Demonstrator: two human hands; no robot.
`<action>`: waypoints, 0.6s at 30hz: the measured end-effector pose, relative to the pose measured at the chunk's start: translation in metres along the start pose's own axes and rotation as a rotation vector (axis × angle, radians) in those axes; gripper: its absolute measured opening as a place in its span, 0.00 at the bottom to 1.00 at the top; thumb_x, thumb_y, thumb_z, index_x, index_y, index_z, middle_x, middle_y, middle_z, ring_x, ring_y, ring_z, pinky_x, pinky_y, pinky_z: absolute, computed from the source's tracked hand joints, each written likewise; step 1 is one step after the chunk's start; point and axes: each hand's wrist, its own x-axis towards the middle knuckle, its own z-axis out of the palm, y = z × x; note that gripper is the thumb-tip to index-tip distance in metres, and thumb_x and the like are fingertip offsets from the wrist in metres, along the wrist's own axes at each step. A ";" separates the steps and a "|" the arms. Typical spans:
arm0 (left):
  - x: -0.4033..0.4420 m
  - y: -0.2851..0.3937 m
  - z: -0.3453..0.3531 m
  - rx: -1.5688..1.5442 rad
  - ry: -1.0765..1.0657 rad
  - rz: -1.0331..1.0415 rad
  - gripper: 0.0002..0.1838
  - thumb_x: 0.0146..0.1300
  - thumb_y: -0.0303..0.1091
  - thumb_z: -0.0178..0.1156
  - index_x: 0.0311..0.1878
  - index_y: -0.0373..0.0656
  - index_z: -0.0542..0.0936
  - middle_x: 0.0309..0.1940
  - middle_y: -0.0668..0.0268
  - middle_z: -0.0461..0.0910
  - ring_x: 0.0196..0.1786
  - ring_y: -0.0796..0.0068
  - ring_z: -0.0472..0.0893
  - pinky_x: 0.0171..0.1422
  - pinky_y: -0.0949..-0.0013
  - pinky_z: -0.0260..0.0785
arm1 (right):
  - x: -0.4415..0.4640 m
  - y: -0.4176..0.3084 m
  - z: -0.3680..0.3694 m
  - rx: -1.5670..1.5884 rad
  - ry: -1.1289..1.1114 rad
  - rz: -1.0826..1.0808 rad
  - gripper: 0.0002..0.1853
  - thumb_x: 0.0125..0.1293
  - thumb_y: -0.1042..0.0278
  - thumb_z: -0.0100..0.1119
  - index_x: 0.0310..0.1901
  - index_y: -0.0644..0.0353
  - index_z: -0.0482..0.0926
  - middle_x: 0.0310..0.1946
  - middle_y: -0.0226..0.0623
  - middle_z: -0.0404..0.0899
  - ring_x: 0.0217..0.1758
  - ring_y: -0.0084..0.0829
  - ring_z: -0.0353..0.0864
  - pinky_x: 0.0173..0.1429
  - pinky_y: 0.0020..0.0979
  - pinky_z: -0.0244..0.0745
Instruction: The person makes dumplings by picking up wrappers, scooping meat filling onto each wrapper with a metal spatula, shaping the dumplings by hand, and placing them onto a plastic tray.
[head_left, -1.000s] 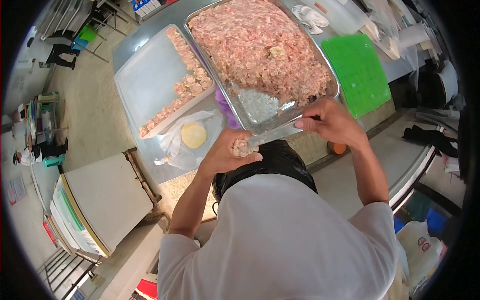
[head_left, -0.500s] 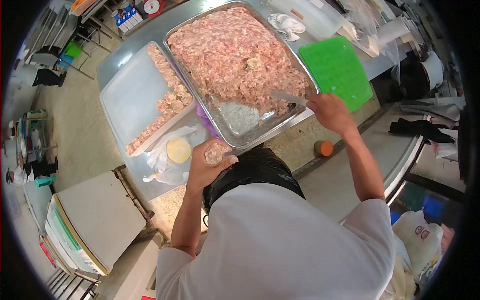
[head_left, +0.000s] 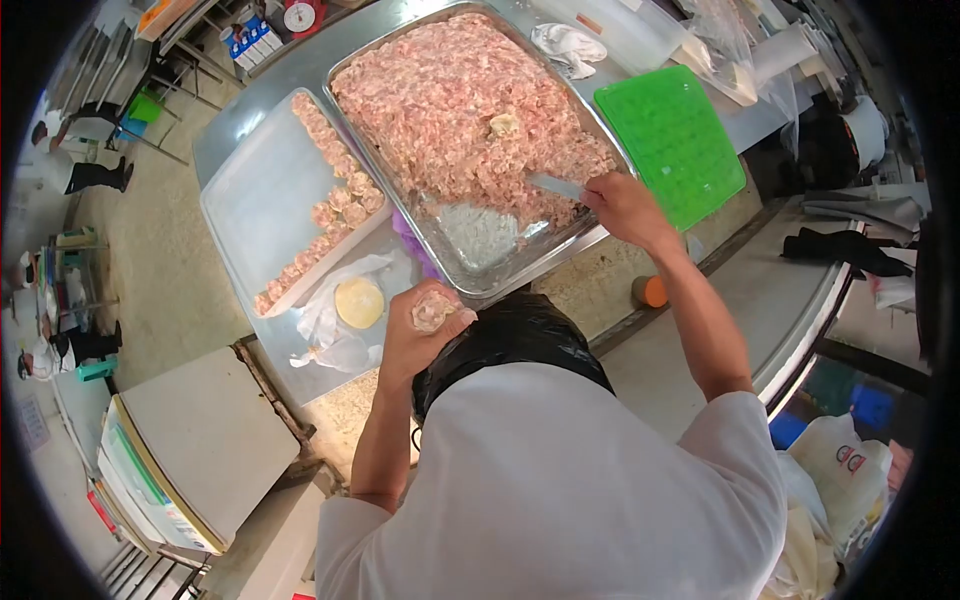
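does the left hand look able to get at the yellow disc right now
Probably yes: the yellow disc lies close by the left hand, nothing visible between, though a meat-filled piece occupies its grip.

Left hand (head_left: 414,326) cupped; right hand (head_left: 624,208) farther forward, gripping

On metal table (head_left: 235,117) | metal tray (head_left: 478,242) | white tray (head_left: 265,190) | plastic bag (head_left: 322,312) | cloth (head_left: 570,46)

Left hand (head_left: 408,336) cups a dumpling (head_left: 431,311), right hand (head_left: 628,210) holds a spatula (head_left: 556,186) over minced meat (head_left: 450,100)
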 end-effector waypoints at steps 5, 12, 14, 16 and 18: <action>-0.001 -0.002 -0.004 -0.073 0.103 -0.046 0.20 0.53 0.33 0.80 0.44 0.40 0.82 0.35 0.70 0.81 0.39 0.81 0.77 0.48 0.73 0.71 | -0.024 -0.011 -0.052 0.449 -0.358 0.216 0.15 0.74 0.62 0.59 0.34 0.66 0.83 0.21 0.32 0.78 0.22 0.28 0.73 0.30 0.34 0.67; 0.014 0.017 0.001 0.119 -0.060 -0.008 0.32 0.47 0.33 0.83 0.55 0.39 0.79 0.41 0.70 0.80 0.45 0.80 0.77 0.54 0.72 0.70 | -0.045 -0.059 -0.046 0.640 -0.315 -0.237 0.13 0.73 0.65 0.64 0.35 0.67 0.83 0.20 0.31 0.75 0.26 0.22 0.70 0.33 0.32 0.65; 0.019 0.016 0.005 0.097 -0.069 0.069 0.27 0.49 0.34 0.82 0.51 0.39 0.81 0.37 0.71 0.81 0.42 0.80 0.78 0.50 0.72 0.71 | -0.047 -0.086 -0.046 0.566 -0.290 -0.303 0.13 0.71 0.64 0.66 0.35 0.68 0.83 0.21 0.35 0.76 0.27 0.25 0.72 0.35 0.34 0.67; 0.021 0.024 0.004 0.132 -0.113 0.040 0.22 0.52 0.35 0.81 0.46 0.38 0.82 0.33 0.70 0.81 0.39 0.80 0.79 0.48 0.71 0.72 | -0.047 -0.097 -0.038 0.532 -0.229 -0.324 0.14 0.69 0.63 0.67 0.33 0.69 0.82 0.21 0.42 0.77 0.26 0.34 0.74 0.34 0.38 0.67; 0.020 0.032 0.001 0.154 -0.109 0.025 0.18 0.54 0.36 0.80 0.41 0.37 0.83 0.31 0.70 0.82 0.37 0.80 0.79 0.46 0.71 0.71 | -0.042 -0.096 -0.023 0.457 -0.292 -0.291 0.15 0.68 0.63 0.68 0.32 0.69 0.81 0.21 0.44 0.77 0.24 0.36 0.73 0.33 0.39 0.67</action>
